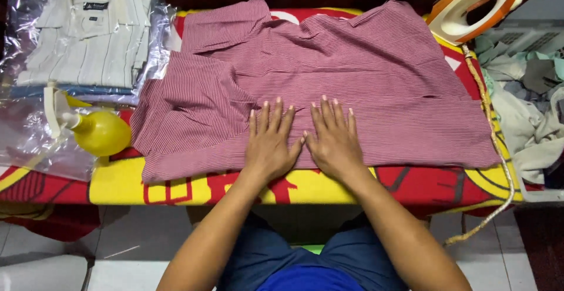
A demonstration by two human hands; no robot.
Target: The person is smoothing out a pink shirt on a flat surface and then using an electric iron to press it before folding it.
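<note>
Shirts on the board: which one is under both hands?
The red striped shirt, spread open across the board, lies under the left hand and right hand. The pale striped shirt sits folded in plastic.

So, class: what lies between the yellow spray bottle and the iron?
In the head view, the striped red shirt spreads between spray bottle and iron, both hands flat on it.

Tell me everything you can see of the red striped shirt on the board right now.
The red striped shirt is a thin woven-looking fabric in fine red and white stripes. It lies spread flat across the padded board, with creases and a folded part at its left side. Its lower edge runs along the board's near side. The left hand and right hand press flat on it, side by side, fingers spread. The iron stands just past its upper right corner.
</note>
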